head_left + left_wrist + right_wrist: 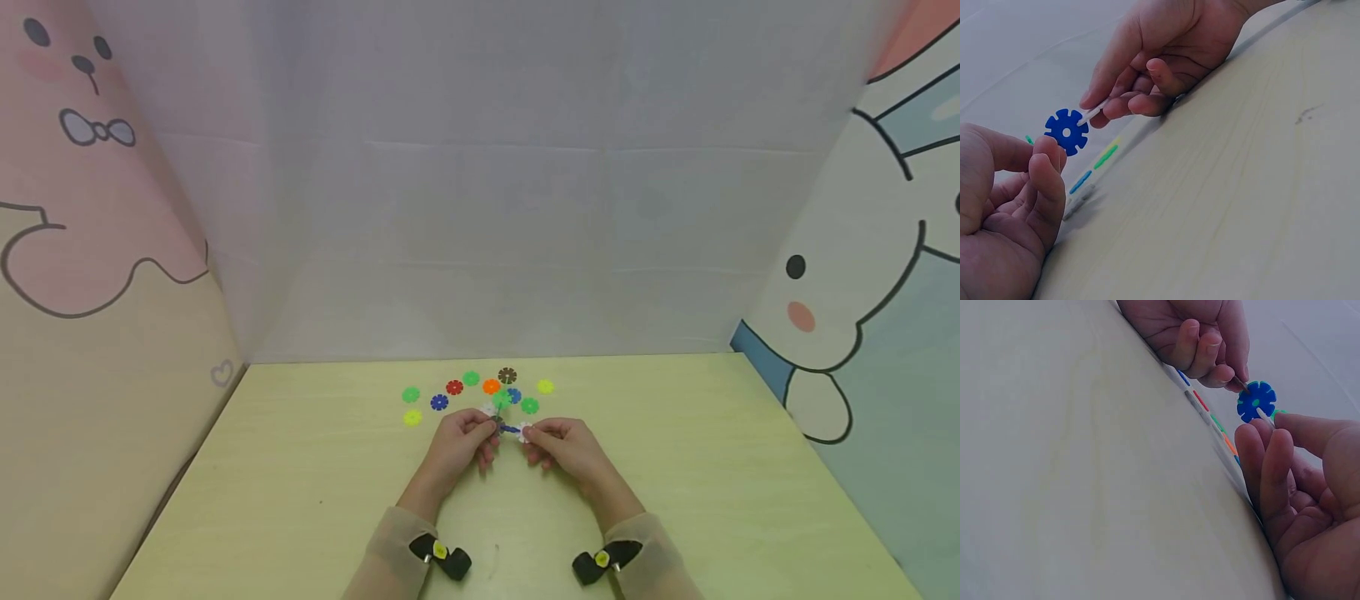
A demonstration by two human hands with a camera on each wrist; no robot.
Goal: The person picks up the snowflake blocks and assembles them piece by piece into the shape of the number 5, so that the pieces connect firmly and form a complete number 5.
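Note:
Between both hands is a small joined group of plastic snowflake discs. A blue snowflake disc (1066, 132) with a notched rim and a centre hole stands in the middle. My left hand (463, 435) pinches a dark brownish disc (1240, 383) at one side of it, mostly hidden by the fingers. From the other side, thumb and fingers of my right hand (567, 447) pinch a white snowflake disc (523, 432), whose edge meets the blue one. Green (1279, 414) shows beside the blue disc; whether it is joined I cannot tell.
Loose snowflake discs lie on the pale wooden table (315, 467) beyond the hands, among them red (454, 387), orange (491, 387), brown (507, 376) and yellow (412, 417). A white cloth (480, 208) hangs behind, with printed panels at both sides.

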